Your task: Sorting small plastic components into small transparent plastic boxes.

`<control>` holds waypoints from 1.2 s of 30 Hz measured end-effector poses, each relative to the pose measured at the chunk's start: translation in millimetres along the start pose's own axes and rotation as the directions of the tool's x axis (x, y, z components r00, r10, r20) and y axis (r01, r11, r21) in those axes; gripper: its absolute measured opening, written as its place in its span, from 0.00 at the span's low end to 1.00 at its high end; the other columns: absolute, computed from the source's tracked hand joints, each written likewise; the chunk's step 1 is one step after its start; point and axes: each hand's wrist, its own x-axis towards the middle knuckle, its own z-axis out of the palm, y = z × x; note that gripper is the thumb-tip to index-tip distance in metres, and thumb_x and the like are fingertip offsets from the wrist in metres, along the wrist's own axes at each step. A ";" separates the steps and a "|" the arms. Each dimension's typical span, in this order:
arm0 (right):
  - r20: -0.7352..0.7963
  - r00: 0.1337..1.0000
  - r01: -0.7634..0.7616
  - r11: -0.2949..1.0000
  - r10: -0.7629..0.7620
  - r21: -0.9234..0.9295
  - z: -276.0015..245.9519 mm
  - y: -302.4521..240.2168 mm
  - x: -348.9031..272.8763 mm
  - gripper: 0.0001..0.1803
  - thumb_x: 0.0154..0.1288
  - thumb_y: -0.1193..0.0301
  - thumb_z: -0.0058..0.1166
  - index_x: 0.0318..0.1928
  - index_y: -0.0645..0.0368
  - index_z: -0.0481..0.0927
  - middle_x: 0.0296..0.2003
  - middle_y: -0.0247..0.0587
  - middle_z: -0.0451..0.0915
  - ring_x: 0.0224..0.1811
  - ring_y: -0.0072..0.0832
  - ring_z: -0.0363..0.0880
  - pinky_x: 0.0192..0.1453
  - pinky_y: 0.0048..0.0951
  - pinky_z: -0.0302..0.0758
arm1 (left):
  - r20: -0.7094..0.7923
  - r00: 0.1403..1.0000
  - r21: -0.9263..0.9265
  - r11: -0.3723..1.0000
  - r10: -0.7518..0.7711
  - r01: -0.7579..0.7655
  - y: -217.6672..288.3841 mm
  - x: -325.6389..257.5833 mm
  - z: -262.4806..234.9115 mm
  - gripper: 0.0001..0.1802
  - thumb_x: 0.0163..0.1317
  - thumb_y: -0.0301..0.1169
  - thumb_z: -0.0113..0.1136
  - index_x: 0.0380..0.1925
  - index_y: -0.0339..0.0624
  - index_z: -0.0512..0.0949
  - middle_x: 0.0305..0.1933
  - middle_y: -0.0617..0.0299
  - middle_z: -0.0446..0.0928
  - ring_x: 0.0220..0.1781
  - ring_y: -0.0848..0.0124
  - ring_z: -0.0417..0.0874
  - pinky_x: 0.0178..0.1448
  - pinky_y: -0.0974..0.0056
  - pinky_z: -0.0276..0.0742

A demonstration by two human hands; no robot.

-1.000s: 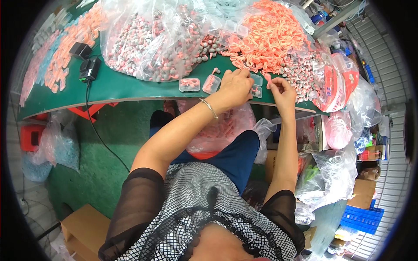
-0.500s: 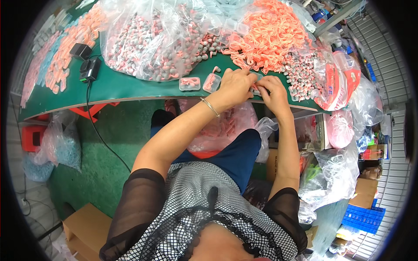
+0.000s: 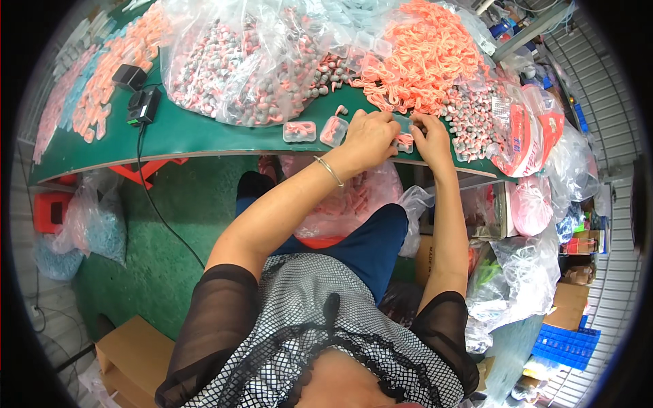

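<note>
A small clear plastic case (image 3: 404, 141) with a coiled coral cord inside lies near the table edge, its lid raised toward the far side. My left hand (image 3: 369, 138) grips the case from the left with bent fingers. On the other side, my right hand (image 3: 432, 141) pinches it with thumb and fingertips at the right edge. To the left are a closed case (image 3: 299, 132) holding a coral cord and another case (image 3: 333, 130) with pink pieces, one grey-tipped earbud (image 3: 341, 109) sticking out past its far edge.
A large clear bag of pink-grey earbuds (image 3: 238, 75) stands behind the cases. Coral cords (image 3: 435, 51) are heaped beyond my hands, with loose earbud pieces (image 3: 473, 119) to the right. A black device (image 3: 143, 105) with a cable sits on the left of the green table (image 3: 204, 139).
My right hand has drawn slightly away to the right and opened its grip a little, so more of the case and the cord inside shows. My left hand stays at the case.
</note>
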 end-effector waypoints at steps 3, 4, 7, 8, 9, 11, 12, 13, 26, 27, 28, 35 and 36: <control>0.026 0.996 -0.088 0.970 0.084 0.227 -6.8 -13.9 0.5 0.13 0.56 0.77 0.63 0.43 0.60 0.81 0.34 0.38 0.81 0.31 0.28 0.79 0.39 0.28 0.77 | 0.015 1.000 -0.004 1.000 -0.008 0.008 0.7 -0.5 -0.5 0.23 0.43 0.35 0.74 0.42 0.45 0.79 0.41 0.63 0.77 0.48 0.62 0.80 0.47 0.55 0.67; 0.025 0.996 -0.088 0.970 0.084 0.228 -8.0 -15.3 -1.0 0.13 0.56 0.77 0.63 0.43 0.60 0.81 0.34 0.38 0.81 0.31 0.28 0.79 0.39 0.28 0.77 | -0.082 0.996 -0.032 0.999 -0.037 0.035 3.6 -0.5 1.0 0.24 0.43 0.34 0.74 0.43 0.45 0.79 0.43 0.62 0.77 0.48 0.62 0.80 0.47 0.55 0.67; -0.069 0.998 0.020 0.957 0.000 0.288 -12.5 -17.8 -8.9 0.13 0.55 0.81 0.63 0.42 0.62 0.80 0.33 0.37 0.81 0.29 0.24 0.79 0.36 0.23 0.76 | -0.198 0.978 -0.065 0.997 -0.064 0.052 5.3 -1.6 2.2 0.26 0.43 0.34 0.75 0.45 0.44 0.79 0.45 0.61 0.76 0.47 0.61 0.80 0.46 0.55 0.67; -0.044 0.998 0.052 0.948 -0.040 0.314 -15.5 -17.4 -13.2 0.13 0.55 0.81 0.63 0.42 0.63 0.79 0.34 0.38 0.81 0.31 0.24 0.79 0.37 0.24 0.76 | -0.218 0.974 -0.068 0.997 -0.060 0.046 5.0 -2.1 2.3 0.26 0.43 0.34 0.75 0.46 0.44 0.78 0.46 0.60 0.76 0.47 0.61 0.80 0.46 0.55 0.68; -0.020 0.997 0.083 0.937 -0.081 0.340 -18.0 -18.0 -17.4 0.13 0.55 0.81 0.63 0.42 0.63 0.79 0.35 0.39 0.81 0.33 0.25 0.80 0.39 0.25 0.77 | -0.219 0.974 -0.067 0.997 -0.061 0.048 2.9 -2.9 1.5 0.26 0.43 0.34 0.75 0.46 0.44 0.78 0.46 0.60 0.76 0.47 0.61 0.80 0.46 0.55 0.68; -0.006 0.987 0.155 0.942 -0.160 0.298 -27.5 -30.7 -25.7 0.13 0.55 0.80 0.63 0.43 0.63 0.79 0.36 0.41 0.80 0.35 0.28 0.81 0.40 0.26 0.77 | -0.073 0.996 -0.007 0.999 0.048 -0.048 -2.5 -3.0 -0.5 0.23 0.47 0.35 0.73 0.45 0.44 0.79 0.43 0.61 0.77 0.46 0.61 0.80 0.45 0.55 0.68; 0.011 0.971 0.228 0.939 -0.239 0.258 -29.1 -35.8 -27.4 0.14 0.55 0.80 0.63 0.43 0.64 0.79 0.38 0.43 0.80 0.38 0.31 0.81 0.42 0.28 0.77 | -0.073 0.996 -0.007 0.999 0.049 -0.049 -4.7 -2.5 1.4 0.23 0.47 0.35 0.73 0.45 0.44 0.79 0.43 0.61 0.77 0.46 0.61 0.80 0.45 0.55 0.68; 0.008 0.972 0.227 0.940 -0.237 0.256 -26.7 -35.9 -29.7 0.14 0.55 0.80 0.63 0.43 0.64 0.79 0.38 0.43 0.80 0.38 0.31 0.81 0.42 0.28 0.77 | -0.072 0.995 0.019 0.997 0.070 -0.069 -5.0 -1.6 3.0 0.20 0.49 0.35 0.71 0.43 0.44 0.80 0.41 0.61 0.77 0.45 0.61 0.80 0.45 0.55 0.68; -0.058 0.971 0.240 0.957 -0.234 0.164 -8.8 -41.9 -29.2 0.13 0.54 0.75 0.66 0.41 0.61 0.81 0.36 0.43 0.80 0.39 0.39 0.79 0.45 0.35 0.76 | -0.121 0.960 0.181 0.957 0.252 -0.228 -16.9 -5.3 -6.6 0.12 0.49 0.37 0.69 0.33 0.47 0.81 0.34 0.66 0.78 0.41 0.65 0.80 0.45 0.58 0.68; -0.013 0.968 0.247 0.941 -0.250 0.232 -10.2 -40.8 -23.8 0.11 0.54 0.74 0.66 0.39 0.61 0.82 0.36 0.43 0.81 0.39 0.37 0.80 0.45 0.35 0.75 | -0.125 0.960 0.185 0.957 0.250 -0.225 -16.6 -9.3 -7.3 0.12 0.49 0.37 0.69 0.33 0.47 0.81 0.34 0.66 0.78 0.41 0.65 0.80 0.45 0.58 0.68; 0.030 0.963 0.247 0.922 -0.268 0.297 -13.0 -40.3 -18.0 0.09 0.54 0.74 0.66 0.36 0.61 0.83 0.35 0.42 0.81 0.38 0.36 0.80 0.45 0.34 0.75 | -0.129 0.961 0.217 0.953 0.245 -0.213 -15.4 -13.5 -7.7 0.12 0.49 0.37 0.69 0.33 0.48 0.81 0.35 0.66 0.78 0.41 0.66 0.80 0.45 0.58 0.68; -0.251 0.910 0.245 0.916 -0.331 -0.319 16.9 -62.8 59.2 0.09 0.55 0.67 0.64 0.37 0.55 0.85 0.35 0.39 0.80 0.45 0.38 0.77 0.49 0.41 0.70 | -0.192 0.933 0.229 0.939 0.303 -0.257 -14.9 -22.6 -14.6 0.11 0.49 0.37 0.68 0.33 0.50 0.82 0.36 0.65 0.77 0.40 0.65 0.79 0.48 0.57 0.69; -0.216 0.932 0.198 0.907 -0.291 -0.371 24.6 -62.6 66.7 0.11 0.54 0.63 0.64 0.38 0.52 0.85 0.38 0.37 0.78 0.48 0.37 0.75 0.52 0.44 0.65 | -0.207 0.935 0.217 0.945 0.288 -0.243 -16.2 -23.2 -12.0 0.11 0.50 0.37 0.68 0.33 0.50 0.81 0.35 0.65 0.77 0.40 0.65 0.79 0.49 0.57 0.69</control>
